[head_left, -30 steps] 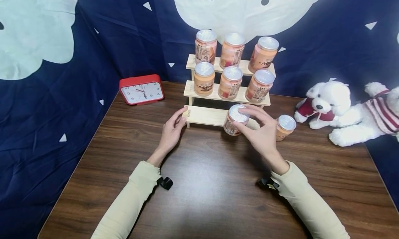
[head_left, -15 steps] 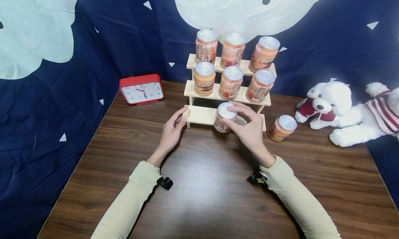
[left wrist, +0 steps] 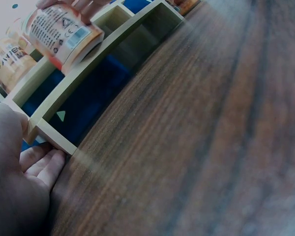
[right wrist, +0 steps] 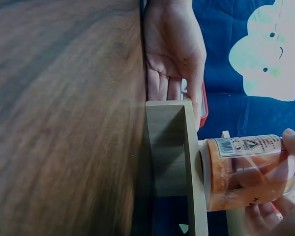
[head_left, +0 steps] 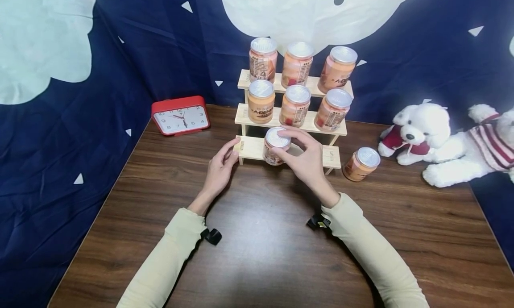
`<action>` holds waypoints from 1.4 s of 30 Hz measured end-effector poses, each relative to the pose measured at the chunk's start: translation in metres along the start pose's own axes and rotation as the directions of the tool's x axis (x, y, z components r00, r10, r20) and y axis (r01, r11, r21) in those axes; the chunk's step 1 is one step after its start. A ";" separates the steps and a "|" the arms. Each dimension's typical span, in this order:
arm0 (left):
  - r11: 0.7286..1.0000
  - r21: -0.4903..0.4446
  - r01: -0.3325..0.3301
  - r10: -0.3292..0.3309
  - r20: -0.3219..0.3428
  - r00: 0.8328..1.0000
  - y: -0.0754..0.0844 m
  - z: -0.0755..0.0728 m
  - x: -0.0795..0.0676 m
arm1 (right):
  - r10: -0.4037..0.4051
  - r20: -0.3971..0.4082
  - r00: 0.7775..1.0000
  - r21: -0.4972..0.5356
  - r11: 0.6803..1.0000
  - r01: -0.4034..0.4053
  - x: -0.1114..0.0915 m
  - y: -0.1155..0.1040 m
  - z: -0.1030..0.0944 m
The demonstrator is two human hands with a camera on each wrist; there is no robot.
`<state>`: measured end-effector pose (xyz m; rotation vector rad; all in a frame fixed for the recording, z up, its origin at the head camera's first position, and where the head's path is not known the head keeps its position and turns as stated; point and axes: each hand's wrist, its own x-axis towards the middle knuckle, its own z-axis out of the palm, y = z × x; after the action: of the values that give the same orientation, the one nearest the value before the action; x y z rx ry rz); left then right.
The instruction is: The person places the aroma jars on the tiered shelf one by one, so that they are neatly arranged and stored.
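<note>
A three-step wooden display stand [head_left: 331,157] stands on the table. My left hand [head_left: 218,168] grips the left end of its lowest step, thumb against the board and fingers bent by the leg in the left wrist view. My right hand [head_left: 307,160] holds a peach-coloured jar [head_left: 271,154] by its silver lid, thumb on the near side and fingers across the top. In the right wrist view the jar's base [right wrist: 206,174] is right at the step's board. Its printed label [left wrist: 59,32] faces the left wrist camera. Another jar [head_left: 356,167] stands on the table right of the stand.
Three jars stand on the middle step [head_left: 241,115], and three more on the top step [head_left: 243,79]. A red alarm clock [head_left: 180,115] is at the back left. White plush dogs [head_left: 421,125] sit at the right. A dark blue patterned cloth [head_left: 176,44] hangs behind.
My right hand has carried its jar leftward along the lowest step, uncovering the step's right end and the loose jar. The left hand has stayed at the step's left end.
</note>
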<state>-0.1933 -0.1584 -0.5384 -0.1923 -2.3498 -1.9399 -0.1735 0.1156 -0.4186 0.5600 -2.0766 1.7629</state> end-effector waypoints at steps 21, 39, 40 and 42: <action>0.999 -0.042 -0.026 0.025 -0.009 1.000 0.007 -0.001 -0.003 | -0.012 -0.084 0.996 -0.068 0.998 0.006 0.012 0.004 0.030; 0.999 -0.037 -0.013 0.013 0.011 1.000 -0.006 0.000 0.002 | -0.054 -0.137 0.989 -0.104 0.994 0.040 0.008 0.003 0.037; 0.999 -0.037 -0.010 0.010 0.011 1.000 -0.006 0.000 0.002 | -0.056 -0.140 0.989 -0.104 0.994 0.041 0.008 0.003 0.038; 0.999 -0.040 -0.006 0.006 0.010 1.000 -0.005 0.000 0.002 | -0.057 -0.145 0.988 -0.106 0.993 0.042 0.008 0.003 0.038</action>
<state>-0.1956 -0.1596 -0.5434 -0.2123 -2.3153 -1.9895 -0.1824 0.0782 -0.4237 0.4339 -2.0199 1.6086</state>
